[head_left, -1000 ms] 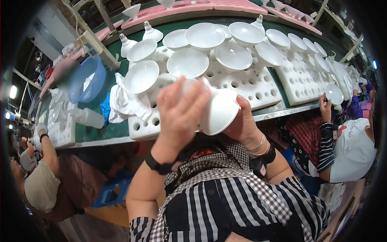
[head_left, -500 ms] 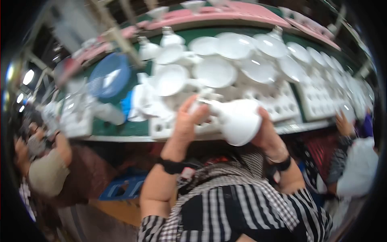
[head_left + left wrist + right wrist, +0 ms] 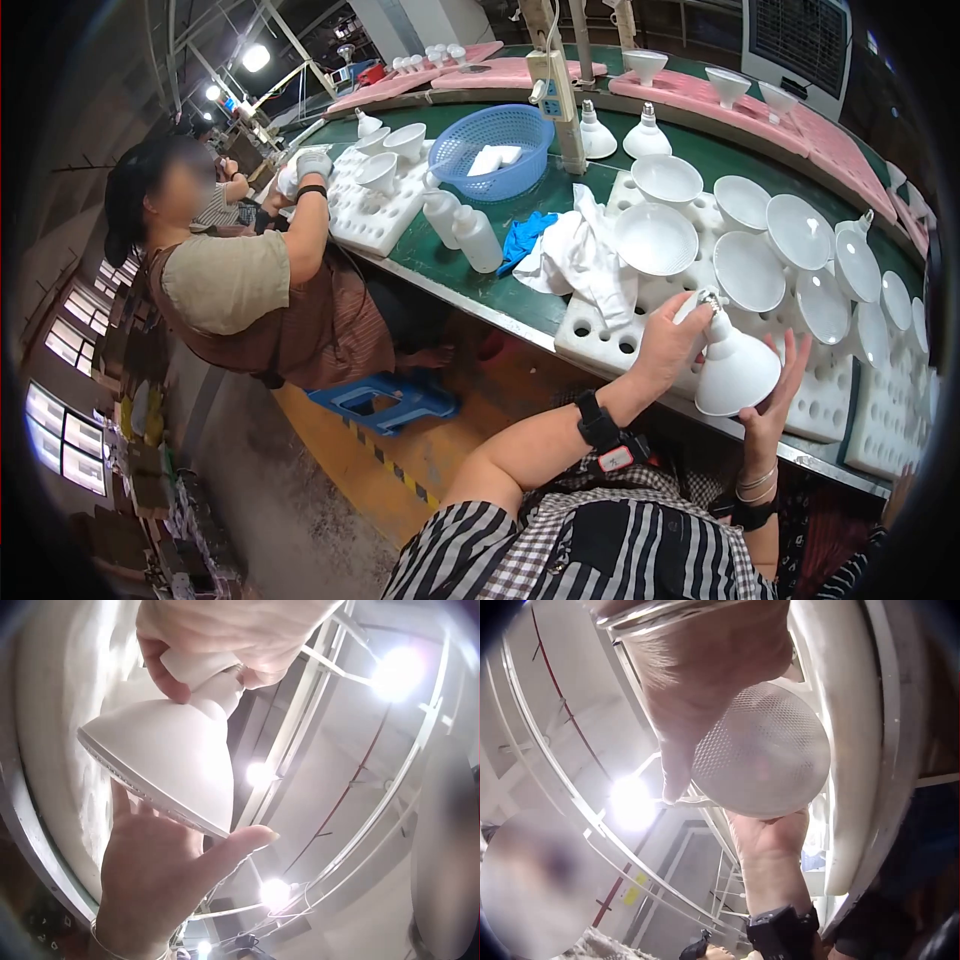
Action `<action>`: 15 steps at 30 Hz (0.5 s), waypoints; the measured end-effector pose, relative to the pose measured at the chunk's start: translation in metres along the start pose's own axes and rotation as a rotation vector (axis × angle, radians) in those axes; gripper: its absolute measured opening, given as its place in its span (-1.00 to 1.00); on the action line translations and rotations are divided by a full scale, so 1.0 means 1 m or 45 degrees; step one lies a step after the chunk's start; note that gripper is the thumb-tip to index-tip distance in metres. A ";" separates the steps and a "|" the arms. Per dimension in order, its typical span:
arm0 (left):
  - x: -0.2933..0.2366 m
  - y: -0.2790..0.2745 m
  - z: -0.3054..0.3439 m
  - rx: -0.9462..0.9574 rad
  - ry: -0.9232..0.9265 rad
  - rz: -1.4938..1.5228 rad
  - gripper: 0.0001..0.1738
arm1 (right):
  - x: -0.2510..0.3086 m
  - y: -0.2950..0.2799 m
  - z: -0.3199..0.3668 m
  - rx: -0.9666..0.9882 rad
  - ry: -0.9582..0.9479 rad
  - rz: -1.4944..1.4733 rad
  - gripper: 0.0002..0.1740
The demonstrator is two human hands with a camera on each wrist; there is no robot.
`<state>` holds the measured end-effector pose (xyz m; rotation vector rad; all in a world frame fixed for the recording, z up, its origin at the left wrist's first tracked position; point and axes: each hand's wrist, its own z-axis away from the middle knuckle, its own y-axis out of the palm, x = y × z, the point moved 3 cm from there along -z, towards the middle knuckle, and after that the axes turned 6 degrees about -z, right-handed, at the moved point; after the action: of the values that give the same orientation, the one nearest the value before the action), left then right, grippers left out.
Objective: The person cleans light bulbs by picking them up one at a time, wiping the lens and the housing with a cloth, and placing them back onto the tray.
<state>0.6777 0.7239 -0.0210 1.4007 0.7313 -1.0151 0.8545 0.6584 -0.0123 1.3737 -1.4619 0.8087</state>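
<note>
In the head view a white reflector light bulb [image 3: 738, 375] is held at the table's front edge, screw base up, wide face down and slightly tilted. My left hand [image 3: 668, 350] grips it at the narrow neck beside the metal screw base. A small white piece [image 3: 196, 666] shows between the left fingers at the neck; I cannot tell what it is. My right hand [image 3: 768, 420] supports the wide rim with its fingers straight and spread. The right wrist view shows the bulb's dimpled lens [image 3: 769, 761], with the right thumb extended alongside it.
White foam trays [image 3: 680, 290] with holes bear several bulbs, lenses up. Left of them lie a white cloth [image 3: 580, 255], a blue cloth [image 3: 525, 240], plastic bottles [image 3: 475, 238] and a blue basket [image 3: 495, 150]. Another person [image 3: 250, 270] works at the left by a blue stool [image 3: 385, 400].
The head view has swung left, showing more of the neighbouring person. My left hand shifted from blurred motion over the neck to a grip there; my right fingers have spread along the rim.
</note>
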 end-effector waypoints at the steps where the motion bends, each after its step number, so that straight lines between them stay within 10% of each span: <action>1: -0.001 0.002 0.001 -0.003 -0.004 0.000 -0.54 | -0.004 -0.001 0.001 0.000 0.005 0.000 0.78; 6: -0.002 0.012 0.005 -0.090 0.045 -0.022 -0.53 | -0.012 0.003 -0.002 0.090 -0.137 0.038 0.76; 15: 0.038 -0.018 -0.014 0.273 0.106 -0.164 -0.54 | -0.052 -0.046 -0.024 0.266 0.306 -0.581 0.14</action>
<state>0.6803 0.7343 -0.0642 1.6046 0.8006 -1.1678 0.9003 0.6919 -0.0583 1.6236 -0.8503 0.8069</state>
